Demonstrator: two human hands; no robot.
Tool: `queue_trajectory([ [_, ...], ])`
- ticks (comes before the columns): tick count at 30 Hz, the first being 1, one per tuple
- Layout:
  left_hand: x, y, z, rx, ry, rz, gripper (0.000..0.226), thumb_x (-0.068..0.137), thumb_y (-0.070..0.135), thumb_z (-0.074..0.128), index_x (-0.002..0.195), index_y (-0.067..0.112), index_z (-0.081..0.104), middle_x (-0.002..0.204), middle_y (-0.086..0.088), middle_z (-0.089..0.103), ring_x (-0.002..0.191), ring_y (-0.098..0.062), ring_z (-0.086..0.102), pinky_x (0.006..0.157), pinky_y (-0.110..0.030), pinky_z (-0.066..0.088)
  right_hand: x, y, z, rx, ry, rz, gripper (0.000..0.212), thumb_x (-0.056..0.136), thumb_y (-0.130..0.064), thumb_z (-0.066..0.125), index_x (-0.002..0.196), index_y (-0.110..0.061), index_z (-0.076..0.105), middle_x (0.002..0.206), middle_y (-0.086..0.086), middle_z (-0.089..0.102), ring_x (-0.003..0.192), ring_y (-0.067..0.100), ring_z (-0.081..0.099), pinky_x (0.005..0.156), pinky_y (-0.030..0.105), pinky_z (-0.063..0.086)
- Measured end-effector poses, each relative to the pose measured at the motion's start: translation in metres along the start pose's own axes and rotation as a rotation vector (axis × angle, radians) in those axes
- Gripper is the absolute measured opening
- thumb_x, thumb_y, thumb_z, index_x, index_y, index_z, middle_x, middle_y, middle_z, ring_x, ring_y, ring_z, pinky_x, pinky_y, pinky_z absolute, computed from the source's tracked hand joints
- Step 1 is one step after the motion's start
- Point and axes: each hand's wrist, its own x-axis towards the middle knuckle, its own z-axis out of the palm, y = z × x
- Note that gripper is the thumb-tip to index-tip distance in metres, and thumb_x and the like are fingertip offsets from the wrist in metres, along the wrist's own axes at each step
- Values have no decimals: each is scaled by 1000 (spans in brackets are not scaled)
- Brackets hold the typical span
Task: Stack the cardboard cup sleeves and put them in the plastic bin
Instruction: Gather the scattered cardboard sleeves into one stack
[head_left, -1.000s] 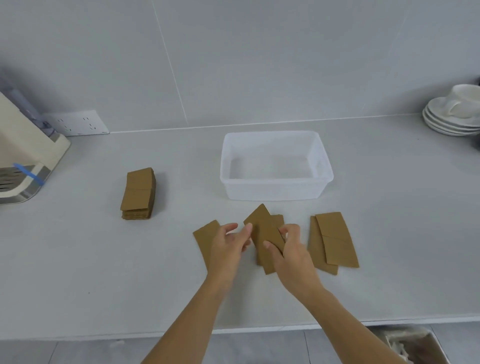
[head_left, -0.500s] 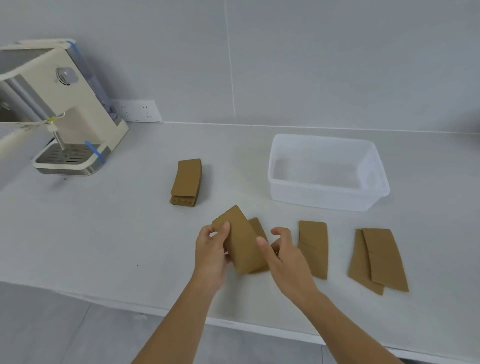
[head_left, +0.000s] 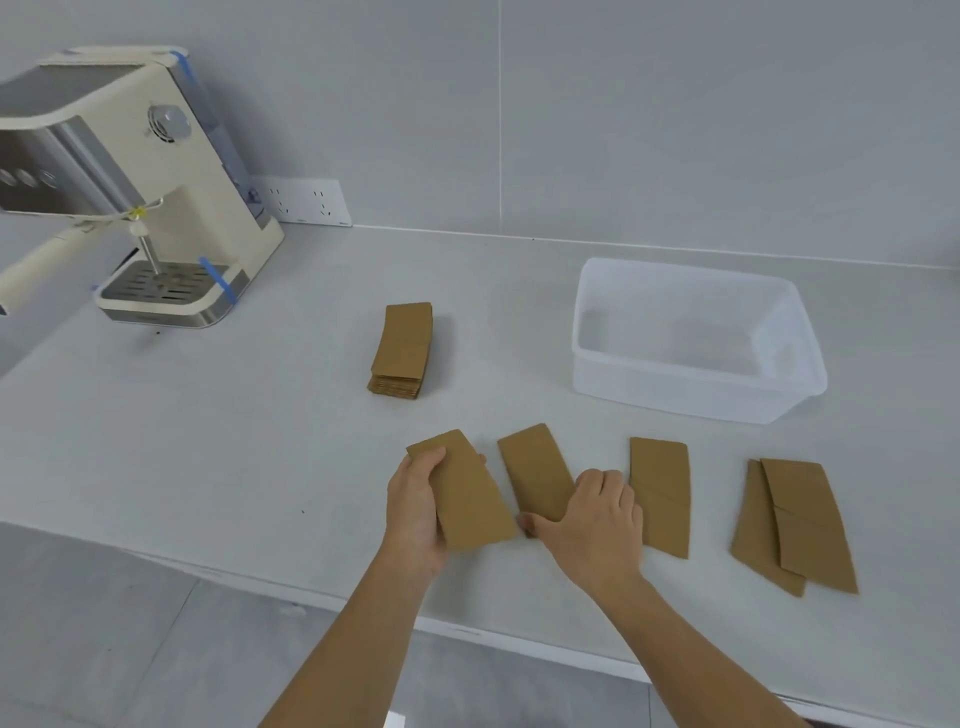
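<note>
My left hand (head_left: 415, 506) grips a flat brown cardboard sleeve (head_left: 467, 493) just above the counter near its front edge. To its right my right hand (head_left: 597, 519) rests on the lower end of a second sleeve (head_left: 535, 467) that lies on the counter; fingers curl over it, thumb at its bottom edge. A third sleeve (head_left: 661, 493) lies right of that hand. Two overlapping sleeves (head_left: 795, 525) lie farther right. A neat stack of sleeves (head_left: 402, 348) sits behind my left hand. The clear plastic bin (head_left: 696, 395) stands at the back right with nothing inside.
A cream espresso machine (head_left: 156, 197) stands at the back left, its handle sticking out to the left. A wall socket (head_left: 306, 200) sits behind it. The counter's front edge (head_left: 493, 634) runs just below my wrists.
The view has swung left and closer. My hands have separated: the left keeps one sleeve, the right has come down onto the sleeve lying beside it.
</note>
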Motion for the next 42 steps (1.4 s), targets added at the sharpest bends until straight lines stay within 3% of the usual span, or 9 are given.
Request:
queue_trajectory([
  [2,1,1,-2,-48,-57,-68,36,87,24,52,116,5,60,110,-19,70,95,-36,68,71,-43,57,2,-2,0,30,-24,32,70,68,-64,63,108,-10,42,113,6,45,107,22,45,95,30,35],
  [6,2,2,2,-82,-117,-97,27,89,26,53,95,5,68,85,-11,76,72,-27,73,88,-46,51,3,-2,-5,153,-51,54,63,69,-53,70,102,-12,36,104,3,47,100,22,48,91,32,37],
  [11,7,0,11,-9,-88,-174,54,80,51,61,109,5,68,104,-13,72,95,-31,68,65,-36,58,3,3,-16,450,-115,75,30,91,-26,53,97,-17,25,69,2,52,65,24,54,61,36,46],
  [16,12,-4,19,-56,-81,-192,64,76,56,63,116,6,64,115,-13,69,108,-31,64,56,-34,58,3,11,-24,674,-131,136,20,95,-19,46,101,-15,28,75,-2,48,72,20,51,72,39,47],
  [20,15,-9,25,-61,-74,-202,69,72,57,65,119,7,62,113,-12,70,106,-31,65,57,-37,58,4,15,-28,871,-156,244,22,94,-18,47,109,-13,31,82,-1,50,71,13,48,64,28,42],
  [28,15,-19,45,101,-199,-230,71,65,69,57,112,17,65,109,-15,71,99,-34,66,78,-47,55,-7,8,-41,1084,-214,173,25,93,-23,52,109,-18,34,91,5,59,63,9,50,54,18,40],
  [32,10,-23,57,78,-277,-242,55,75,59,58,108,15,65,97,-13,71,80,-31,69,55,-40,56,-12,7,-36,1095,-246,143,26,92,-22,53,109,-17,33,104,13,60,74,10,56,54,14,41],
  [38,16,-32,65,-45,-387,-201,53,84,33,61,131,14,49,107,-10,69,99,-37,62,89,-54,49,-10,22,-34,958,-227,65,25,88,-24,59,101,-18,38,86,1,56,73,10,55,62,19,44],
  [42,11,-37,73,-128,-384,-158,33,93,15,49,125,23,54,110,-14,68,104,-29,64,78,-47,53,-8,33,-33,881,-159,56,23,85,-26,63,98,-12,49,89,-5,53,72,5,48,62,15,40],
])
